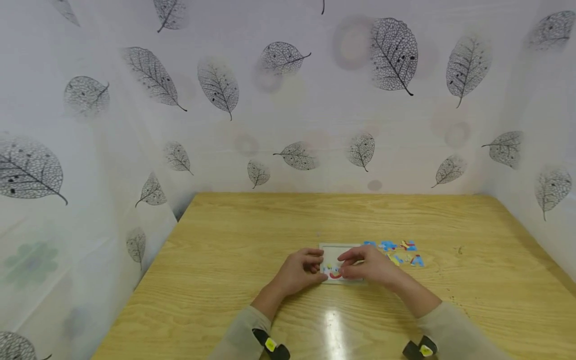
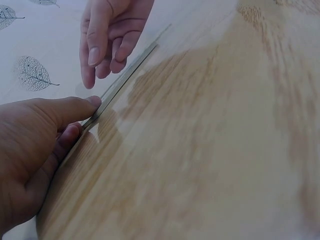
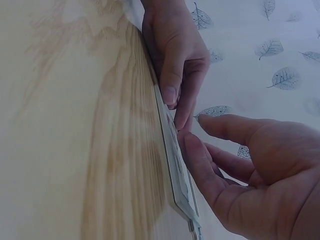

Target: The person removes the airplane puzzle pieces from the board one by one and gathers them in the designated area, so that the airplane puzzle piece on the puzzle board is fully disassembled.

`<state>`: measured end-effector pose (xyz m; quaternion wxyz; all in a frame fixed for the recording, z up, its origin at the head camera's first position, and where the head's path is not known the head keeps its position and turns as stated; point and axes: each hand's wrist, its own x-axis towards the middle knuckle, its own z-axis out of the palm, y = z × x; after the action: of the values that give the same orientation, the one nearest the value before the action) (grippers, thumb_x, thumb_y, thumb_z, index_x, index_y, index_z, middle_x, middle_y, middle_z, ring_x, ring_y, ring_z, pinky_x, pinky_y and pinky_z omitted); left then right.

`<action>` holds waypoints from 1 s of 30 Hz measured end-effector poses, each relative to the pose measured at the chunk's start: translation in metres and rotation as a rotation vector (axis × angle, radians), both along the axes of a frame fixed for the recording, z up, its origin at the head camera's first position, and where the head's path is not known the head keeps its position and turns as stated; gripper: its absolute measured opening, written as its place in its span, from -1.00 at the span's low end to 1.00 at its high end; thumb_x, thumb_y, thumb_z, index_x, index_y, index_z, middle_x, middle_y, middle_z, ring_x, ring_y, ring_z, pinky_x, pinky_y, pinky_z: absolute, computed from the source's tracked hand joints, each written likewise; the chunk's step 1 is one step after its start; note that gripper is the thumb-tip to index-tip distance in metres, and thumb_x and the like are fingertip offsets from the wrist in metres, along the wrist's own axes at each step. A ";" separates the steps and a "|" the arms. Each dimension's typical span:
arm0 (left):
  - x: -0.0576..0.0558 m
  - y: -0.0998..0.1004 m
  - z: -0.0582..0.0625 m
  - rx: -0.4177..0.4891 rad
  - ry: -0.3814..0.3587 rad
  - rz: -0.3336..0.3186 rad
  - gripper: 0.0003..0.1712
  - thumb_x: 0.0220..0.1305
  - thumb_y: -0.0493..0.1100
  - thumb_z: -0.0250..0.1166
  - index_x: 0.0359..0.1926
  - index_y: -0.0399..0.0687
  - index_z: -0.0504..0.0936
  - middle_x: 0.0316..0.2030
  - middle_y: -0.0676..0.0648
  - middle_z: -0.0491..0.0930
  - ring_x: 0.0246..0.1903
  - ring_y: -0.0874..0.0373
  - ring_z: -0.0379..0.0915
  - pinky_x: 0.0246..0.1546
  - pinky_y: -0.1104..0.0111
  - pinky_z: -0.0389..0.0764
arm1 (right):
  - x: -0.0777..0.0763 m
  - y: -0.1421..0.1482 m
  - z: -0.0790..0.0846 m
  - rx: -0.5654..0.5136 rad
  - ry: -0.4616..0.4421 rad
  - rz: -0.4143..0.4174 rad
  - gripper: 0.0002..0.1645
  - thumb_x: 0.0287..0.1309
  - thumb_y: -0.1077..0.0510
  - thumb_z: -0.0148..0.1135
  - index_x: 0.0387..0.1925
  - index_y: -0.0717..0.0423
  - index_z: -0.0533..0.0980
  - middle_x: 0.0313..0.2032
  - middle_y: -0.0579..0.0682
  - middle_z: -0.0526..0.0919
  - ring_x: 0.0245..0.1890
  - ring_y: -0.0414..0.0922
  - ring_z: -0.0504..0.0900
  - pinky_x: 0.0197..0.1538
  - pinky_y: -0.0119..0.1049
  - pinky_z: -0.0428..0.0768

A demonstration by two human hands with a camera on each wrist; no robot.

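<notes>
A small puzzle frame [image 1: 330,246] with a pale rim lies flat on the table. Inside its lower part are puzzle pieces [image 1: 335,275] in red, yellow and blue. At the frame's left side my left hand [image 1: 298,271] grips the edge, thumb at the near left corner and bent fingers along the side. My right hand [image 1: 372,265] hovers over the frame's right part. In the right wrist view its thumb and fingers [image 3: 225,127] are apart, and I see no piece between them. The right hand hides part of the frame and its contents.
Several loose puzzle pieces [image 1: 388,245], blue, yellow and red, lie right of the frame, partly behind the right hand. They rest on a wood-grain table [image 1: 225,235]. Leaf-printed curtains [image 1: 306,110] stand along its back and sides.
</notes>
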<state>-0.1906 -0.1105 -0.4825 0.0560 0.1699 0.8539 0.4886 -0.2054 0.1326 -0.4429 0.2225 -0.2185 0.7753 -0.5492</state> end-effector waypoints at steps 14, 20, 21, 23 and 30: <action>0.001 0.002 0.002 -0.015 -0.008 0.002 -0.50 0.12 -0.15 0.53 0.10 -0.17 0.69 0.19 0.00 0.56 -0.22 0.37 0.50 -0.15 0.55 0.56 | -0.002 -0.020 0.000 0.176 0.098 0.068 -0.49 0.19 0.22 0.34 0.12 0.42 0.52 -0.33 0.04 0.70 -0.35 -0.13 0.64 -0.29 -0.34 0.61; 0.000 0.002 0.004 -0.015 -0.015 0.003 -0.45 0.10 -0.12 0.54 0.12 -0.15 0.68 0.16 0.00 0.57 -0.21 0.36 0.50 -0.13 0.53 0.56 | -0.001 -0.024 0.002 0.214 0.164 0.097 -0.56 0.17 0.23 0.34 0.07 0.37 0.56 -0.38 0.01 0.67 -0.42 -0.20 0.59 -0.35 -0.36 0.56; 0.000 0.002 0.004 -0.013 -0.016 0.002 -0.44 0.09 -0.12 0.55 0.13 -0.15 0.68 0.17 0.00 0.57 -0.20 0.36 0.50 -0.13 0.53 0.56 | -0.001 -0.024 0.002 0.217 0.162 0.090 -0.57 0.17 0.24 0.33 0.06 0.35 0.56 -0.36 0.02 0.67 -0.41 -0.20 0.59 -0.34 -0.36 0.56; 0.000 0.001 0.003 -0.013 -0.016 0.002 -0.43 0.08 -0.11 0.56 0.13 -0.14 0.67 0.16 0.01 0.57 -0.20 0.36 0.50 -0.13 0.53 0.56 | -0.001 -0.024 0.002 0.201 0.132 0.069 -0.61 0.18 0.26 0.30 0.04 0.33 0.55 -0.32 0.06 0.66 -0.37 -0.18 0.63 -0.32 -0.34 0.60; 0.000 0.001 0.002 0.000 0.006 -0.003 -0.42 0.04 -0.12 0.58 0.11 -0.18 0.68 0.12 -0.02 0.59 -0.22 0.35 0.50 -0.16 0.52 0.56 | 0.001 -0.024 0.001 0.057 -0.053 -0.035 -0.73 0.27 0.33 0.22 -0.04 0.40 0.47 -0.24 0.20 0.62 -0.30 -0.07 0.73 -0.22 -0.22 0.73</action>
<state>-0.1905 -0.1097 -0.4809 0.0540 0.1727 0.8539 0.4880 -0.2045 0.1083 -0.4416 0.2392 -0.1838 0.7881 -0.5365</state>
